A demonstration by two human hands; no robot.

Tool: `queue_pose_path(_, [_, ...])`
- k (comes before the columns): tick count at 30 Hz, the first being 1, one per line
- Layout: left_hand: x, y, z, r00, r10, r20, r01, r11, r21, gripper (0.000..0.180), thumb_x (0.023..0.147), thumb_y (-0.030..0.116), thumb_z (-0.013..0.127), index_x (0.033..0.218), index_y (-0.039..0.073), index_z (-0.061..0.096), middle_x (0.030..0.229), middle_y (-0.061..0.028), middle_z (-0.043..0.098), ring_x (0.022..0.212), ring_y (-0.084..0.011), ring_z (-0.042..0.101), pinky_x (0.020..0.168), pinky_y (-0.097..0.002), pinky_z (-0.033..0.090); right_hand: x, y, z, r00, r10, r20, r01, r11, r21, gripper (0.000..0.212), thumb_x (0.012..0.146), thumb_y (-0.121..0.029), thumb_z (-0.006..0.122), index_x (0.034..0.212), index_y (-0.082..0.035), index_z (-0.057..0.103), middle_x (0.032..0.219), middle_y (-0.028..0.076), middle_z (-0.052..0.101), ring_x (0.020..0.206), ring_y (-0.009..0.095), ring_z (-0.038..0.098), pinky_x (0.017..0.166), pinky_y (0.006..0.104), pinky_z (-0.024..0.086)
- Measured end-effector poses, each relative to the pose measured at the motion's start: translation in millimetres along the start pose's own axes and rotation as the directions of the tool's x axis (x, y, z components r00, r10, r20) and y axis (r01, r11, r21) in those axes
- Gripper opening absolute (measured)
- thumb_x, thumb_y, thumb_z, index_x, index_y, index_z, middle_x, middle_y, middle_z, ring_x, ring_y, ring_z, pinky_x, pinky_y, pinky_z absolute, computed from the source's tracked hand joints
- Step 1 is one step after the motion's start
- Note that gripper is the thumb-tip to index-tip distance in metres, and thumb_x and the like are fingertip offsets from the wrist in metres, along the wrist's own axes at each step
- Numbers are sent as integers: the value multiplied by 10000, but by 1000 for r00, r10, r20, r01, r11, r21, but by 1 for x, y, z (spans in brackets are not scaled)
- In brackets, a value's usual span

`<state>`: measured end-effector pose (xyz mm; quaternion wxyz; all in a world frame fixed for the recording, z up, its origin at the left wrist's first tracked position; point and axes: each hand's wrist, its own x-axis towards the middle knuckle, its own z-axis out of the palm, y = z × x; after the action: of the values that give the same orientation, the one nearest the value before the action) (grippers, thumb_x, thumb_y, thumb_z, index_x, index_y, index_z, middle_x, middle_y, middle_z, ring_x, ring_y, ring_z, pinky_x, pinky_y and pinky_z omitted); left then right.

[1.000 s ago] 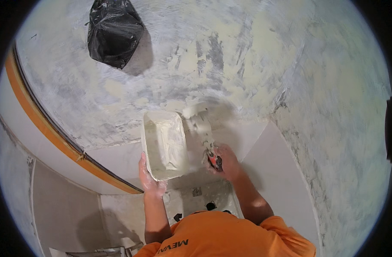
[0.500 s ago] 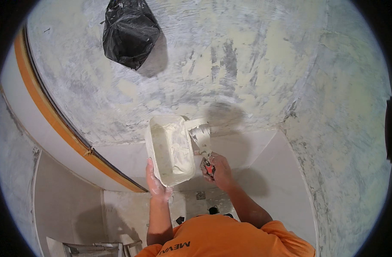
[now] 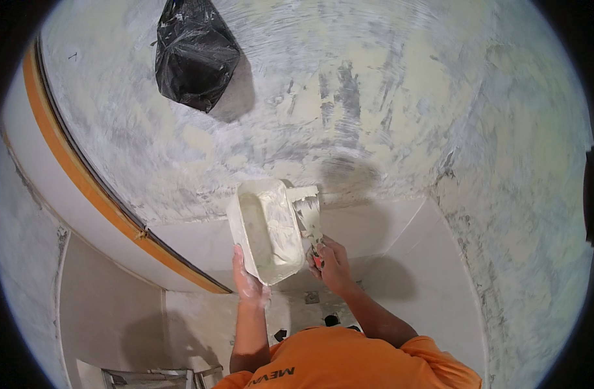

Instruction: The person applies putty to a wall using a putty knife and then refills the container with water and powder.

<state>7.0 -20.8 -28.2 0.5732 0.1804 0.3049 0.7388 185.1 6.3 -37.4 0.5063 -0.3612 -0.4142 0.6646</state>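
Observation:
My left hand [image 3: 250,285], smeared with white, grips the lower left side of a pale rectangular tub [image 3: 238,217]. Creamy putty [image 3: 280,223] coats mostly the tub's right inner side. A putty knife [image 3: 309,214] stands beside the tub's right edge, its blade pointing away from me and streaked with putty. Along the blade's far edge lies a thick strip of putty that reaches the tub's rim. Around the knife's red and dark handle, my right hand [image 3: 334,267] is closed. Part of that handle is hidden by the fingers.
Ahead is a patchy, putty-smeared wall [image 3: 407,117], with a black plastic bag [image 3: 196,61] on it at the upper left. An orange-edged strip [image 3: 102,175] curves down the left side. A metal-framed object [image 3: 151,378] stands at the lower left.
Both hands, the tub and the knife have shifted a little right and down in the picture. The tub leans slightly more. The whole view has also moved slightly.

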Motion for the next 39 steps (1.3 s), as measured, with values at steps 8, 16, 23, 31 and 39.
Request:
queue_pose_path(8, [5,-9,-8,999,1,54,-3,1000,27,610,1039,533,465,1447,80,495,1371,-74,596,1228,-257,593,1036,-431,483,-1,7,-7,996,-83,-14,83,996,-22,199,1029,-215,460,936,-70,558,714,-13,533,563,76,487,486,252,399])
queue_pose_path(16, [6,-17,-11,999,6,31,-6,1000,-7,625,1024,537,491,1452,82,494,1382,-75,592,1236,-263,589,1049,-431,474,-6,-1,-4,997,-62,-47,58,995,-84,225,1042,-201,448,884,-66,537,702,-9,518,573,80,476,503,254,394])
queue_pose_path(23, [12,-24,-20,997,58,43,-58,998,16,652,1021,530,512,1471,61,470,1400,-88,582,1238,-268,589,1052,-427,472,-5,2,-3,998,-56,-35,52,993,-104,240,1042,-207,450,875,-67,551,719,-18,531,602,79,482,533,256,396])
queue_pose_path(31, [10,-11,-9,944,131,302,-196,961,197,678,1026,425,541,1538,26,345,1462,-154,496,1326,-264,507,1114,-385,401,-8,1,4,986,-163,46,155,751,-642,360,1058,-293,429,883,-9,567,626,44,506,599,147,505,570,338,422])
queue_pose_path(39, [8,-18,-9,997,65,-39,-63,997,36,639,1045,527,447,1470,50,461,1371,-100,594,1222,-258,595,1043,-415,470,0,31,-4,955,-247,-163,179,920,-348,387,1068,-316,433,856,-28,579,639,6,504,586,99,486,541,302,425])
